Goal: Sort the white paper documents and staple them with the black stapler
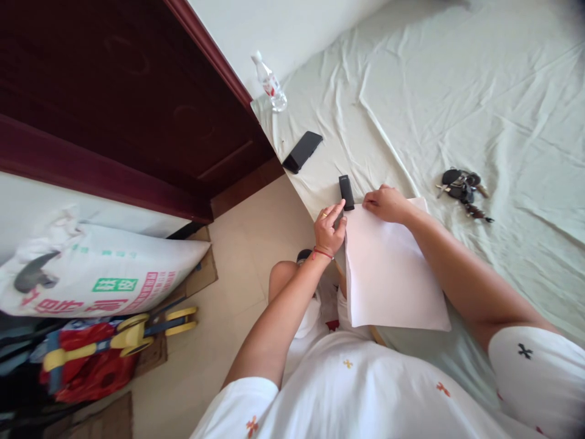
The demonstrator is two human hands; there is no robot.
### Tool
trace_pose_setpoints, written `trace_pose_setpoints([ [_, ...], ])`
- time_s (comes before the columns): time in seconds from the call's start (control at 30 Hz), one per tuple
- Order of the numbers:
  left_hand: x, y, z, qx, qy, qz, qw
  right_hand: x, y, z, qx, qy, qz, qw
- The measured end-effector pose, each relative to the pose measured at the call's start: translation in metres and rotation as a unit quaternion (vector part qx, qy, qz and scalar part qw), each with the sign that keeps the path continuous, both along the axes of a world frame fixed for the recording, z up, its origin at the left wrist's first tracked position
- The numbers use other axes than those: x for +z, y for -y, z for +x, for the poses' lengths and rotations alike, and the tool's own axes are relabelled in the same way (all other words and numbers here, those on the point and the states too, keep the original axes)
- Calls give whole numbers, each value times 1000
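Pale green cotton sheeting [457,91], creased into long soft ridges, covers the bed that fills the right of the head view; a dark red wooden door [114,91] with a glossy moulded frame stands to the left, above beige floor tiles [237,244].

On the sheet near the bed's edge lies a stack of plain white paper [388,274], smooth, rectangular and matte, its near corner hanging slightly over the edge. The left hand [329,228], with a thin red cord at the wrist and a ring on one finger, rests at the paper's top left corner, fingers loosely curled with the fingertips pressing there; whether they pinch the sheet I cannot tell. The right hand [386,202] lies on the top edge of the paper, fingers bent downward against it. Just between and above the two hands sits a small black stapler [346,192], a slim hard bar touching the paper's upper left corner.

Farther up the sheet lies a flat black phone [302,151], glossy and rectangular, and beyond it a clear plastic water bottle [269,82] with a red label. A bunch of keys [461,189] with dark fobs rests well apart to the right.

On the floor at left sits a woven white sack [100,268] printed in pink and green, beside a red and yellow toy [114,347].
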State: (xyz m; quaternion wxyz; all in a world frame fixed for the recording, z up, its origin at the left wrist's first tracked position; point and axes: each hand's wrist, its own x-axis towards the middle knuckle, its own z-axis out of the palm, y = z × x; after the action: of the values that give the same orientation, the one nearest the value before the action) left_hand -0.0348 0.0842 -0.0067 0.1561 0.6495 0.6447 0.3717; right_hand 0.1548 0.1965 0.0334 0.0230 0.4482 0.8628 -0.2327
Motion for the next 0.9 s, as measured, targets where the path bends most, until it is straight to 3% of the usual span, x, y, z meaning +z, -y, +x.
trace_pose_setpoints([
  [0.17, -8, -1, 0, 15, -84, 58, 995, 2, -1, 0, 9, 10, -1, 1000],
  [0.3, -13, -5, 3, -32, -126, 89, 988, 2, -2, 0, 18, 22, 0, 1000],
  [0.4, -15, -8, 3, -52, -108, 92, 989, 3, -2, 1, 24, 27, 0, 999],
  [0.9, -15, -6, 3, -14, -109, 54, 992, -1, -6, 5, 42, 12, 2, 999],
])
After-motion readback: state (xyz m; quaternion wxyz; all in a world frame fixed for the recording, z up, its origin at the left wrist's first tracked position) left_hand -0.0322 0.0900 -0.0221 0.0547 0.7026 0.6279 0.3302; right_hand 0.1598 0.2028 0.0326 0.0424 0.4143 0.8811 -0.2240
